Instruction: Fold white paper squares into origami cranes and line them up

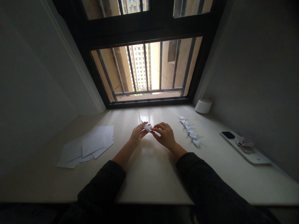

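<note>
A small folded piece of white paper (pixel 147 127) is held between both hands just above the pale desk (pixel 149 174), in front of the window. My left hand (pixel 138 133) pinches its left side with the fingers closed. My right hand (pixel 164 134) pinches its right end, fingers curled together. Both forearms wear dark sleeves.
A loose stack of white paper sheets (pixel 87 146) lies at the left. A row of several folded paper figures (pixel 190 132) sits to the right of my hands. A white round container (pixel 203 105) stands at the back right; a phone (pixel 245 147) lies at the far right.
</note>
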Available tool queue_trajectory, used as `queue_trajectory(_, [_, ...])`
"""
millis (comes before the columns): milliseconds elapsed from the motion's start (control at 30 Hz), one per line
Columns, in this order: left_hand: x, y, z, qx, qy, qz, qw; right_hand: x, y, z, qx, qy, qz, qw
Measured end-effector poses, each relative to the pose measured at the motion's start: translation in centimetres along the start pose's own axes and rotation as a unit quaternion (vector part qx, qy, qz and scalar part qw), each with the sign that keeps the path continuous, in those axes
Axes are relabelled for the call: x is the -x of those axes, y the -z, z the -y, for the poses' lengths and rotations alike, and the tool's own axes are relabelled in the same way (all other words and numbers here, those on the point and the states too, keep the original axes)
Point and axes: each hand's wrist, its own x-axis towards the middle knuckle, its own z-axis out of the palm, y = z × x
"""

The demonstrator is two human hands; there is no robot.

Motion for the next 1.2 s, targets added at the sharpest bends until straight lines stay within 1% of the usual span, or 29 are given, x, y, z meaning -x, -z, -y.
queue_trajectory(200, [0.1, 0.2, -0.1, -0.037, 0.009, -0.016, 0.999, 0.0, 0.1, 0.2, 0.007, -0.006, 0.001, 1.0])
queue_trajectory(333, [0.3, -0.1, -0.2, -0.092, -0.001, -0.037, 0.995, -0.3, 0.5, 0.5, 0.011, -0.011, -0.008, 1.0])
queue_trajectory(433, [0.4, -0.5, -0.3, -0.121, -0.003, -0.039, 0.992, -0.4, 0.7, 0.6, 0.011, -0.015, -0.005, 1.0])
queue_trajectory(600, [0.9, -1.1, -0.2, -0.14, -0.004, 0.004, 0.99, -0.2, 0.4, 0.3, 0.006, -0.015, 0.008, 1.0])
queue_trajectory(733, [1.4, -1.6, -0.1, -0.169, -0.005, 0.037, 0.985, 0.0, 0.0, -0.1, -0.012, -0.036, -0.001, 0.999])
queue_trajectory(833, [1.5, -1.7, -0.1, -0.161, -0.007, 0.047, 0.986, 0.1, -0.1, -0.2, -0.025, -0.067, -0.021, 0.997])
queue_trajectory(967, [1.3, -1.6, 0.1, -0.145, -0.015, 0.045, 0.988, 0.2, -0.2, -0.1, -0.024, -0.102, -0.044, 0.994])
queue_trajectory(1200, [1.2, -1.6, 0.4, -0.154, -0.045, 0.076, 0.984, 0.2, -0.2, -0.1, -0.012, -0.097, -0.044, 0.994])
